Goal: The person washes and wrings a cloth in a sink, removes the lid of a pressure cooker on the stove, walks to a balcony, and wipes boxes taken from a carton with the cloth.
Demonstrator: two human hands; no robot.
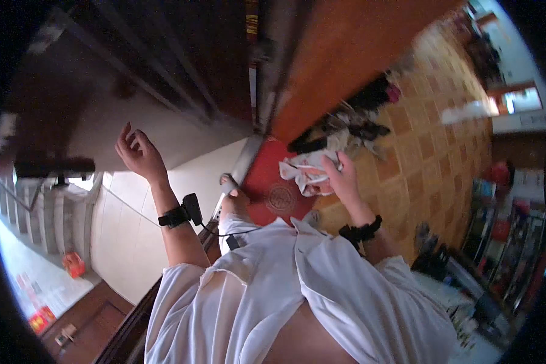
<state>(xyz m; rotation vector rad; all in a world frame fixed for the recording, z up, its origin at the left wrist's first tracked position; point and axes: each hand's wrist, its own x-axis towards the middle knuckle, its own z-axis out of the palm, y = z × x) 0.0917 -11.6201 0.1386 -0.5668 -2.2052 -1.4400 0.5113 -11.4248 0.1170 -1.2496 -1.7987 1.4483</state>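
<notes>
My left hand [141, 156] is raised in front of the dark door panel [182, 79], its fingers loosely bent and slightly apart, with nothing in them. My right hand [344, 177] is closed round a crumpled white cloth [306, 174] with reddish patches. That cloth hangs above the red doormat [270, 170], which has a round emblem [280, 197]. One of my feet [229, 184] steps by the door sill at the mat's left edge.
An orange-brown door [340, 54] stands beyond the mat. Several shoes [352, 126] lie on the patterned tile floor [431, 145] behind it. Stairs [33, 212] and a red bag-like item [74, 264] are at left. A loaded shelf [503, 230] stands at right.
</notes>
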